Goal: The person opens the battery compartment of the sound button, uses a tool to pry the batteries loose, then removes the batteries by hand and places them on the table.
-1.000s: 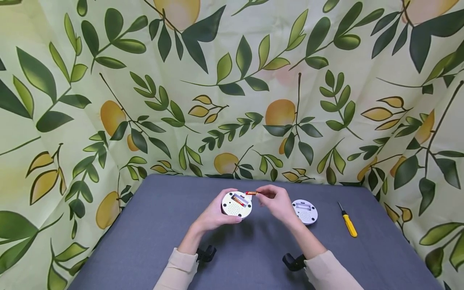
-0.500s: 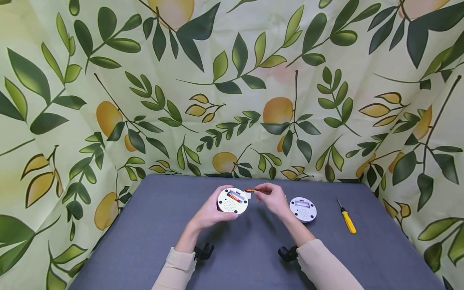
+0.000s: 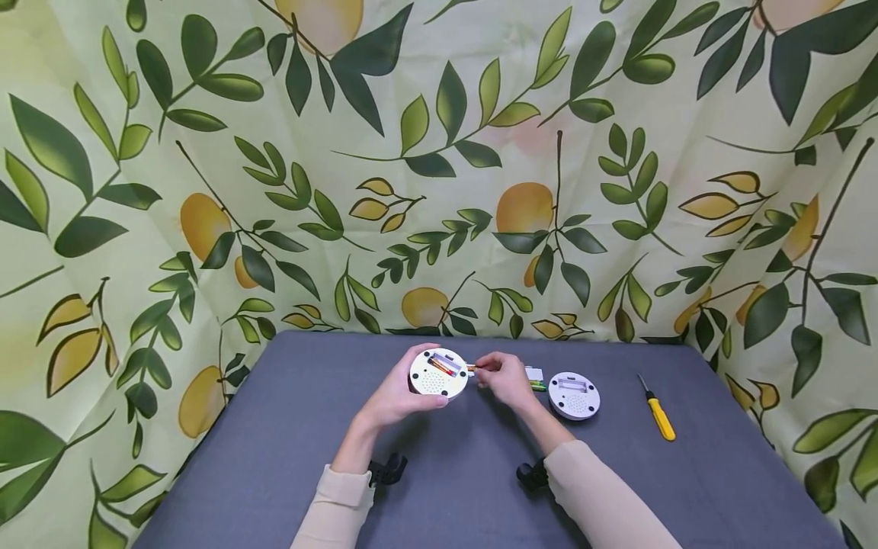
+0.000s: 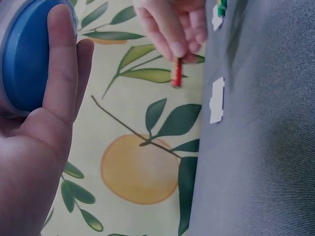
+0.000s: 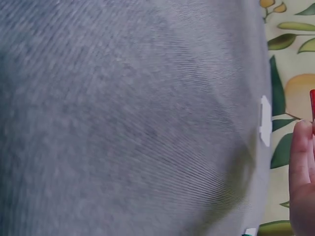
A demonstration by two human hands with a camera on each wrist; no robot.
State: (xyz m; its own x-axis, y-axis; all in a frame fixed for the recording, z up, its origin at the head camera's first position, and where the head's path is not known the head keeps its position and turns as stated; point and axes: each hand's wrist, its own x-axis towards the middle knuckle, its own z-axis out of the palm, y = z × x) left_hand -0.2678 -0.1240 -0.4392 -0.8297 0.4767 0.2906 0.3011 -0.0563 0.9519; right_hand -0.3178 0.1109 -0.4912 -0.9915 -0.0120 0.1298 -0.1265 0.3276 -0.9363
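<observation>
My left hand (image 3: pixel 392 398) grips a round white device (image 3: pixel 432 384), its underside with dark feet and an uncovered battery compartment turned up. One red-and-gold battery (image 3: pixel 440 367) lies in that compartment. In the left wrist view the device's other side is a blue dome (image 4: pixel 27 56). Just right of the device, my right hand (image 3: pixel 506 380) pinches a second battery (image 3: pixel 471 369), red in the left wrist view and pointing out past the fingertips. In the right wrist view only the fingers (image 5: pixel 299 152) and the red battery end (image 5: pixel 313 101) show at the edge.
Right of my right hand lie a white piece (image 3: pixel 533 374) and green batteries (image 3: pixel 537 386). A second round device (image 3: pixel 575 398) rests underside up, its compartment uncovered. Farther right is a yellow-handled screwdriver (image 3: pixel 660 415). A small white cover (image 4: pixel 216 101) lies on the grey tabletop (image 3: pixel 466 488).
My right hand with the battery has moved slightly down and left, closer to the device's edge. The white piece and green batteries have come into sight behind it.
</observation>
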